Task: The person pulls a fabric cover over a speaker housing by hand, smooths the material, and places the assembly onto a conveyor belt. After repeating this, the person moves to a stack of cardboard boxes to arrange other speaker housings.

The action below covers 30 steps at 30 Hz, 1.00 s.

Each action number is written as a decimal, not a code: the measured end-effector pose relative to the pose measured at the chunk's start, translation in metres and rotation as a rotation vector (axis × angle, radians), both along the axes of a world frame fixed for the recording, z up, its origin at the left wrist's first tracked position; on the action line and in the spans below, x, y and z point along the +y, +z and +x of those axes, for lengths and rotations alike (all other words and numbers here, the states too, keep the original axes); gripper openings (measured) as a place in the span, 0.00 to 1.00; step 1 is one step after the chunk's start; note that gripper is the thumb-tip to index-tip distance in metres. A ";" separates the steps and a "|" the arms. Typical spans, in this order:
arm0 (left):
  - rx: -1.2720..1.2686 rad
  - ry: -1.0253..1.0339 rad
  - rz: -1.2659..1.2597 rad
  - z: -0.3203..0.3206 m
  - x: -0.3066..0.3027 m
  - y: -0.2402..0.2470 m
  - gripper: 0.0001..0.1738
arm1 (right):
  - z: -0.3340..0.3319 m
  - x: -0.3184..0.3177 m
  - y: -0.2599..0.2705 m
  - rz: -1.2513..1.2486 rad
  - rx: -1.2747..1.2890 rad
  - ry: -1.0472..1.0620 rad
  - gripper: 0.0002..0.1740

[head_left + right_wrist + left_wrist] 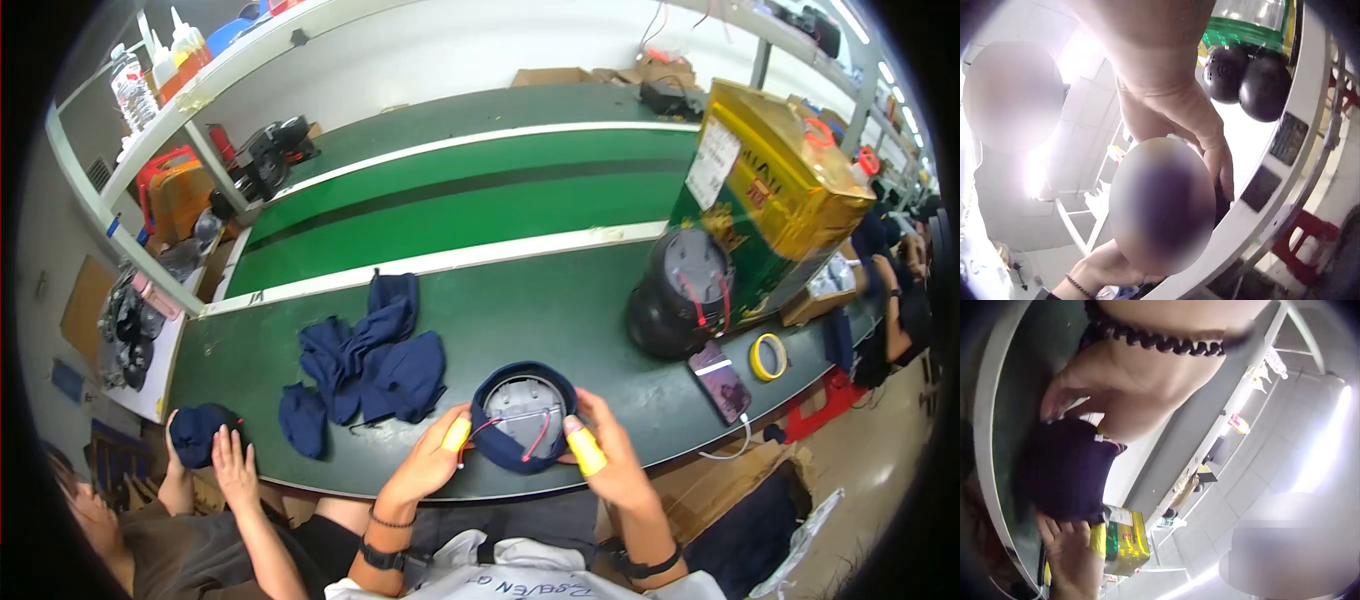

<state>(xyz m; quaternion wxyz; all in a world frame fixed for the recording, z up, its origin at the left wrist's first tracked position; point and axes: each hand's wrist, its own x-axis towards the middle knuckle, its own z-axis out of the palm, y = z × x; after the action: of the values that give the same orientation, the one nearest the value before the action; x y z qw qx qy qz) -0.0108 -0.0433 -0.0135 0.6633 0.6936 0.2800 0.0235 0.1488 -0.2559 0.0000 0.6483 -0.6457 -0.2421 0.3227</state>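
A round black shell with a grey inner plate [520, 408] and red wires has navy fabric [519, 463] around its rim, near the table's front edge. On its left side my left hand [436, 452] grips the rim, a yellow wrap on the thumb. My right hand [607, 455] grips the right side, its thumb also wrapped in yellow. In the left wrist view the navy fabric [1063, 469] covers the outside between my left hand [1116, 387] and my right hand [1072, 556]. A blurred patch hides much of the piece in the right wrist view, below my right hand [1172, 112].
Navy fabric pieces [360, 360] lie left of centre. On the right are black stacked shells [680, 290], a yellow-green box [760, 190], a phone [719, 382] and a yellow tape roll [768, 357]. Another person's hands [236, 468] hold a navy-covered piece [200, 435] at the far left.
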 end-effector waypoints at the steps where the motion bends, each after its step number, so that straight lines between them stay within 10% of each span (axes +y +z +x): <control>1: 0.034 0.099 -0.015 0.005 -0.011 0.012 0.25 | -0.002 0.002 -0.002 0.046 0.047 -0.034 0.33; 7: -0.502 0.118 -0.486 0.042 -0.004 0.024 0.41 | 0.007 0.016 -0.010 0.253 0.055 -0.048 0.28; 9: -0.709 -0.003 -0.274 0.068 0.007 0.043 0.46 | 0.015 0.014 0.008 0.316 -0.070 -0.077 0.28; 12: -0.620 0.017 0.399 0.125 0.030 0.095 0.53 | 0.033 -0.007 0.037 -0.091 -1.065 -0.594 0.36; 15: -0.630 0.041 1.220 0.216 0.084 0.101 0.53 | 0.066 -0.019 0.062 -0.235 -1.086 -0.796 0.36; 20: -0.288 0.094 1.494 0.331 0.169 0.038 0.46 | 0.122 -0.015 0.043 -0.345 -1.131 -0.729 0.37; 25: -0.300 0.145 1.373 0.334 0.159 0.006 0.48 | 0.122 -0.029 0.044 -0.215 -0.998 -0.705 0.34; 30: -0.781 -0.429 0.383 0.200 0.032 0.095 0.38 | 0.083 -0.030 0.034 0.503 -0.154 -0.225 0.33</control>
<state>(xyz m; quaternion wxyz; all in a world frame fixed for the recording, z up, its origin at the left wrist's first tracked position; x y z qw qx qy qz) 0.1891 -0.0111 0.0820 0.5689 0.7847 -0.1487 0.1960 0.2319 -0.2861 0.0338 0.7996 -0.5101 -0.2900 0.1282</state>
